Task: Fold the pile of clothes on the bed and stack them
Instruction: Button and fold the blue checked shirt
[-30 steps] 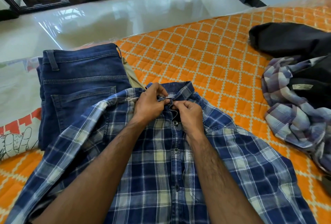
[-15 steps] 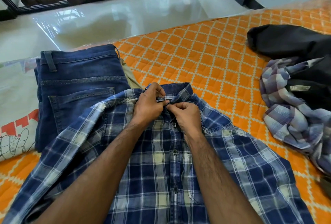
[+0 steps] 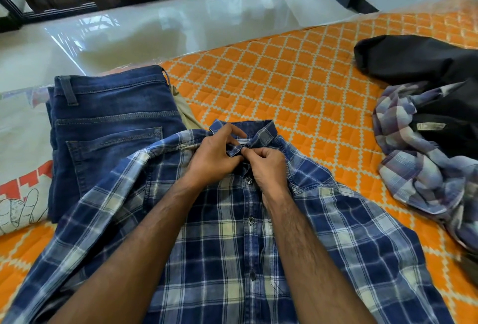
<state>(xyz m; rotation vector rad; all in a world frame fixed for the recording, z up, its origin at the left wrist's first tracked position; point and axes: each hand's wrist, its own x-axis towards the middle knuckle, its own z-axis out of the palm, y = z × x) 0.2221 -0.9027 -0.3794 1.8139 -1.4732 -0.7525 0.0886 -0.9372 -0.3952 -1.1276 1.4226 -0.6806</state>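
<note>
Head-worn camera looks forward and down, close over the bed [image 3: 297, 85].

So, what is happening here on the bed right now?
A person is working on a blue checked shirt spread face up on the orange bed cover. The left hand and the right hand both pinch the shirt at the collar, apparently at the top button. Folded jeans lie to the left. A pale checked shirt and a dark garment wait unfolded on the right.
</note>
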